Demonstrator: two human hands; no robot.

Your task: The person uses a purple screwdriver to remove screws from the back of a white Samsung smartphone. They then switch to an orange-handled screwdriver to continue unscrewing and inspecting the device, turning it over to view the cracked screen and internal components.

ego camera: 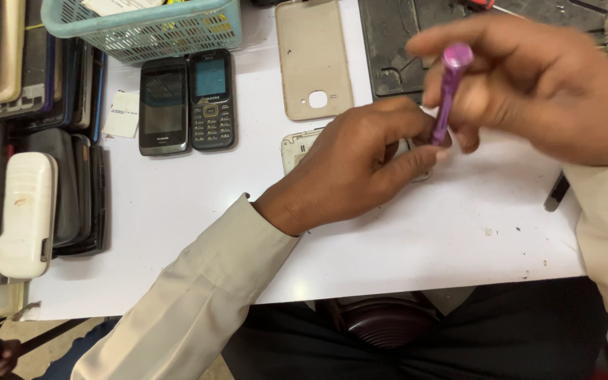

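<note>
**Screwdriver work on an opened phone**

Screwdriver (449, 91) with a purple handle stands nearly upright in my right hand (529, 84), fingers closed around it, its tip down at the opened phone (300, 146) lying on the white desk (177, 211). My left hand (360, 165) lies over that phone, fingers curled and pressed together on its frame to pin it flat; most of the body is hidden under my hand, only a pale corner showing at the left.

I judge that I am working on a screw in the phone's back, though the tip itself is hidden behind my fingers, so I cannot tell whether it is seated. The next move calls for a steady downward press, the shaft kept upright, and the left hand holding the frame from sliding on the smooth desk.

The beige back cover (313, 60) lies apart, just above the phone. Further left, two dark phones (186, 102) lie side by side below a teal basket (146, 28). A white phone (26, 214) rests on stacked cases at the desk's left edge.
</note>
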